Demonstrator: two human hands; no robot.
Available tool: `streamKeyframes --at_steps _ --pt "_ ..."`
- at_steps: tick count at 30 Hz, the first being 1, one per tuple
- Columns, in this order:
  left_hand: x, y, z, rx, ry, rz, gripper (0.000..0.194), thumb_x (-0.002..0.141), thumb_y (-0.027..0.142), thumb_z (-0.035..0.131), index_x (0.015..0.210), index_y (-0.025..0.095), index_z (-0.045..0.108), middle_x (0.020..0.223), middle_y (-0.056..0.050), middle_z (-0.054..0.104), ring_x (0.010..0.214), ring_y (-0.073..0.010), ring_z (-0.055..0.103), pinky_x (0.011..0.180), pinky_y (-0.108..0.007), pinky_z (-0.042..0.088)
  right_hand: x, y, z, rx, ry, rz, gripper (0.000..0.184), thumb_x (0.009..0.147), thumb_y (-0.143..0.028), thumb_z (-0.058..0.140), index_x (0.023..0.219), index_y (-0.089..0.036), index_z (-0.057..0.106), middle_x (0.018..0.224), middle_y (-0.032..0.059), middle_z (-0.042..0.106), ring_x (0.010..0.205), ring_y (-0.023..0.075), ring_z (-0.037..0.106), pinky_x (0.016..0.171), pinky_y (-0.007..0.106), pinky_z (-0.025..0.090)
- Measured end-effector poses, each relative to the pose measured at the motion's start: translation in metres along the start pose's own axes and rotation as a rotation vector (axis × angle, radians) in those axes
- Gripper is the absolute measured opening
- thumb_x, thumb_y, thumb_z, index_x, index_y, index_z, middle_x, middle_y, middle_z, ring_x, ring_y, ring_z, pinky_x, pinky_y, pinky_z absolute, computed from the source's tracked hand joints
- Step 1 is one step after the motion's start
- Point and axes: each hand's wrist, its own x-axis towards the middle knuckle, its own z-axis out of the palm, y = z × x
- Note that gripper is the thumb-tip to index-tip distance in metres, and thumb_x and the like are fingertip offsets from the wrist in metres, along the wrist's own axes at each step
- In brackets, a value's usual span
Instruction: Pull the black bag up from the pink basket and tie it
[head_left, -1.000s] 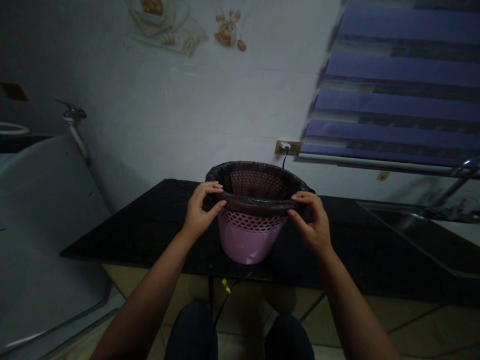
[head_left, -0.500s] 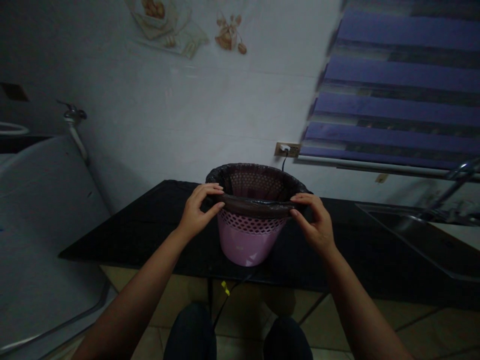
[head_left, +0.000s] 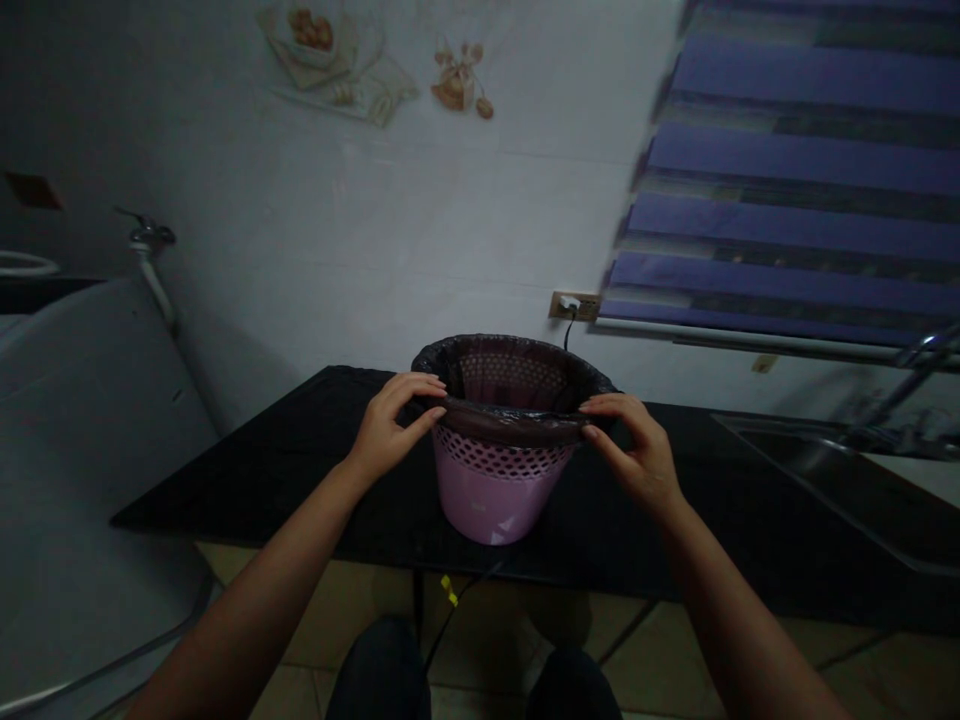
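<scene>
A pink plastic wastebasket with a perforated upper band stands upright on the black countertop. A dark, thin garbage bag lines it and is folded outward over the rim. My left hand pinches the bag's folded edge at the front left of the rim, thumb below and fingers above. At the front right, my right hand grips the same folded edge in a similar pinch. Through the bag, the basket's holes show faintly on the far inner wall.
The black countertop runs along a tiled wall. A sink with a faucet lies to the right. A wall outlet holds a plugged-in cord. A dark cord with a yellow tie hangs at the front edge. At left stands a pale appliance.
The view has shifted slightly, so the scene sits a little lower. Both hands keep their hold on the bag's edge, with the right fingers moved only slightly.
</scene>
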Motion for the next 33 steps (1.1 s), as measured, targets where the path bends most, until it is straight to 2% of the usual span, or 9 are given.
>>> streamKeyframes --at_steps 12,19,24,33 --pt "0.01 -0.001 -0.001 0.006 -0.018 -0.018 0.019 0.089 0.035 0.059 0.083 0.018 0.065 0.09 -0.008 0.068 0.094 -0.0216 0.063 0.089 -0.038 0.048 0.009 -0.003 -0.002 0.008 -0.022 0.043 0.018 0.086 -0.037 0.059 0.083 -0.019 0.065 0.084 0.0054 0.065 0.085 0.0186 0.061 0.084 0.038 0.047" --pt "0.013 -0.003 -0.001 -0.015 -0.011 0.033 0.01 0.088 0.027 0.062 0.083 0.018 0.065 0.09 -0.006 0.068 0.093 -0.0196 0.063 0.089 -0.034 0.048 0.011 -0.002 0.0 -0.003 0.0 0.011 0.017 0.086 -0.035 0.06 0.082 -0.019 0.064 0.083 0.0046 0.065 0.083 0.0178 0.061 0.081 0.036 0.047" --pt "0.017 -0.003 0.0 -0.017 -0.002 -0.003 0.017 0.088 0.031 0.061 0.079 0.018 0.064 0.086 -0.006 0.068 0.091 -0.0205 0.064 0.087 -0.035 0.049 0.014 -0.002 -0.001 -0.004 0.002 0.022 0.019 0.086 -0.037 0.061 0.081 -0.018 0.063 0.083 0.0052 0.066 0.083 0.018 0.061 0.082 0.036 0.047" --pt "0.024 -0.006 0.0 -0.023 -0.012 -0.026 0.018 0.088 0.032 0.06 0.078 0.018 0.065 0.092 -0.007 0.07 0.092 -0.0209 0.066 0.087 -0.039 0.051 0.018 0.001 -0.002 0.012 0.01 0.02 0.017 0.085 -0.035 0.061 0.081 -0.019 0.064 0.082 0.0049 0.065 0.082 0.0174 0.061 0.08 0.036 0.048"
